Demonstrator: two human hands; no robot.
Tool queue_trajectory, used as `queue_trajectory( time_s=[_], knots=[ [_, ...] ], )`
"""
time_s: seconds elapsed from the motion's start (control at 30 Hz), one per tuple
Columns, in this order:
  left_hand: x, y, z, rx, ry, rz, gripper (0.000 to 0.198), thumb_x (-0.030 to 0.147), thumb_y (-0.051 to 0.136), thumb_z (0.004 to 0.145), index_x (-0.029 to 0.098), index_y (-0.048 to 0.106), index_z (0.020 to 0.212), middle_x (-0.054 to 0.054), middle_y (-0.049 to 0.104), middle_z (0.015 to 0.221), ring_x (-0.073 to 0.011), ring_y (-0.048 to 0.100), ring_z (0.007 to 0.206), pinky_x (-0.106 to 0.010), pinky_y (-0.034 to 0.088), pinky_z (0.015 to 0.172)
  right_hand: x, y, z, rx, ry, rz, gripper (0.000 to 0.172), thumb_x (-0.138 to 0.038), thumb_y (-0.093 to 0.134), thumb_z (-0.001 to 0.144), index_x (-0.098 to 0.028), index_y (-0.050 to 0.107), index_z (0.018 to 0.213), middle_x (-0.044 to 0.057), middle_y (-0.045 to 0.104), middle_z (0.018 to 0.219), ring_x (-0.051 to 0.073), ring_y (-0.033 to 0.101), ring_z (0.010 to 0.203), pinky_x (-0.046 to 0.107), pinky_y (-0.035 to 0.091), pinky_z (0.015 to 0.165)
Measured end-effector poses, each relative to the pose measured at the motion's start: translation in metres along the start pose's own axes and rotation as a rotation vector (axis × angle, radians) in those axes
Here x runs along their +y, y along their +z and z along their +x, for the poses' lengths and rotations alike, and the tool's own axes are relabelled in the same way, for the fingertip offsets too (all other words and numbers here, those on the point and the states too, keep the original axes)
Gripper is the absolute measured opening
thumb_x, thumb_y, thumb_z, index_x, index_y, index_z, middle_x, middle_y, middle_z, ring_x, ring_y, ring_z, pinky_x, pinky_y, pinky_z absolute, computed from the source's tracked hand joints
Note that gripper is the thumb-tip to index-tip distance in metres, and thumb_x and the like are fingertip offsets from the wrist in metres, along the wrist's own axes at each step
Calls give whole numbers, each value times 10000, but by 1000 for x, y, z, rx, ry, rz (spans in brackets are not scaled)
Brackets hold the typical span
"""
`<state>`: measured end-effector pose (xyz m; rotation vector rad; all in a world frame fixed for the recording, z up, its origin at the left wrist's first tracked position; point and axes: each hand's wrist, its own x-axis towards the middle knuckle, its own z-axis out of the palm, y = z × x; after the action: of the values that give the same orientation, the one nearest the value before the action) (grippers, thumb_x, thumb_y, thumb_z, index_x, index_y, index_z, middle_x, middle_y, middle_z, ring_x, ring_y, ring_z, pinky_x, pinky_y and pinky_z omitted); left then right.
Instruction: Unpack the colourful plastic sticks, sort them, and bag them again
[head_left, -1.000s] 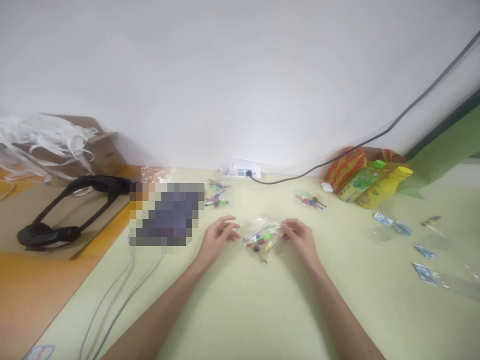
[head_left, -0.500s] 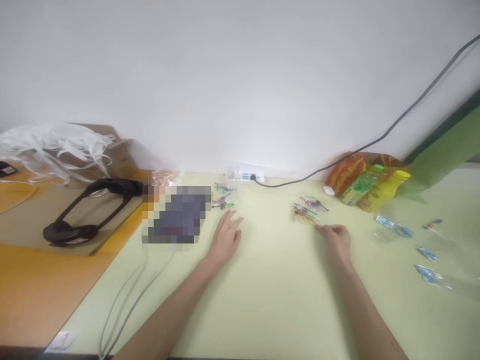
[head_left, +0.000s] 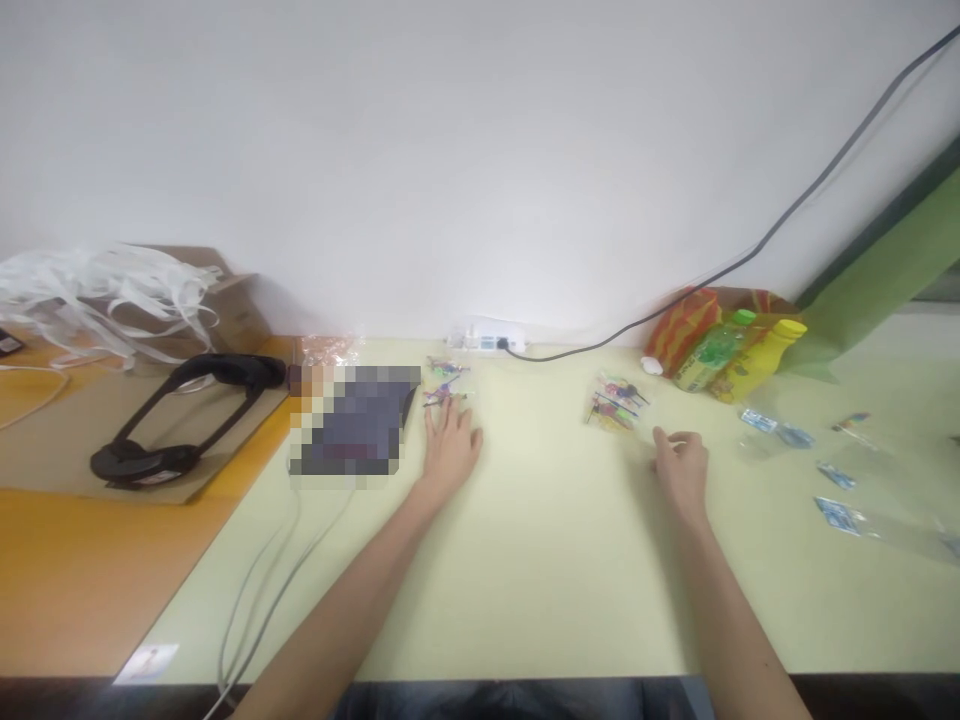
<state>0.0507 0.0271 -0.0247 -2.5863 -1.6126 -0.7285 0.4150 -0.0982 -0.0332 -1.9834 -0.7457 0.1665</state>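
Observation:
My left hand (head_left: 453, 448) lies palm down with its fingers spread. Its fingertips reach the near end of a clear packet (head_left: 441, 368) of small, colourful, stick-like pieces. On the right lies a similar clear packet (head_left: 616, 402), with several bright pieces and dark blue sticks inside. My right hand (head_left: 682, 470) is just to the right and nearer me, its fingers curled together. Whether anything is between those fingertips is hidden.
Left are a blurred dark tablet-like thing (head_left: 356, 420) with cables, a black band-shaped device (head_left: 187, 410) on cardboard, and a box with white straps (head_left: 150, 290). A power strip (head_left: 487, 338), two bottles (head_left: 765, 362) and blue-labelled clear bags (head_left: 836, 515) stand or lie around.
My left hand has gone forward until its fingertips overlap the left packet. My right hand has shifted away from the edge of the right packet. The view has tilted slightly.

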Motion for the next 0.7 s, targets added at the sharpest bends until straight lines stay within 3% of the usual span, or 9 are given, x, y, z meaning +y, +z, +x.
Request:
queue_trajectory(
  time_s=[0.2,0.37,0.47,0.57,0.63,0.7],
  knots=[
    [9,-14,-17,48,33,37,301,263,551,936,154,650,1198,-222,531,1422,-396,429,1406,-654,156,1233,1,-4,-4,37,-47,-79,407,-570,521,879,-205,519,1057,72,490,1035,206,519,734,406,404,825],
    [6,-23,-17,64,64,7,619,351,724,839,205,534,1409,-197,415,1518,-402,327,1470,-615,186,1241,-16,15,-20,11,-162,-103,321,-521,510,904,-216,513,1005,60,496,1049,165,499,640,368,406,741],
    [2,-26,-14,-26,69,-25,631,445,734,848,263,531,1417,-142,446,1529,-382,344,1465,-636,168,1239,-30,31,-38,-32,-318,-115,251,-475,498,932,-226,514,960,45,505,1014,152,489,604,340,393,665],
    [5,-31,-19,-101,106,-44,627,527,755,824,282,577,1374,-117,545,1428,-355,465,1351,-594,278,1202,-42,43,-60,-112,-549,-80,209,-429,462,976,-228,520,969,46,525,992,152,502,603,327,396,624],
    [9,-34,-24,-138,152,-67,759,578,804,756,296,554,1415,-116,531,1438,-356,475,1323,-553,368,1147,-49,47,-74,-210,-669,-39,196,-410,458,995,-230,536,992,46,539,967,168,539,652,332,429,644],
    [13,-35,-29,-166,206,-97,934,623,840,686,321,478,1492,-116,438,1536,-380,414,1388,-555,372,1146,-55,49,-87,-323,-757,-3,196,-399,461,1009,-231,558,1038,57,557,978,190,585,743,344,478,703]
  ],
)
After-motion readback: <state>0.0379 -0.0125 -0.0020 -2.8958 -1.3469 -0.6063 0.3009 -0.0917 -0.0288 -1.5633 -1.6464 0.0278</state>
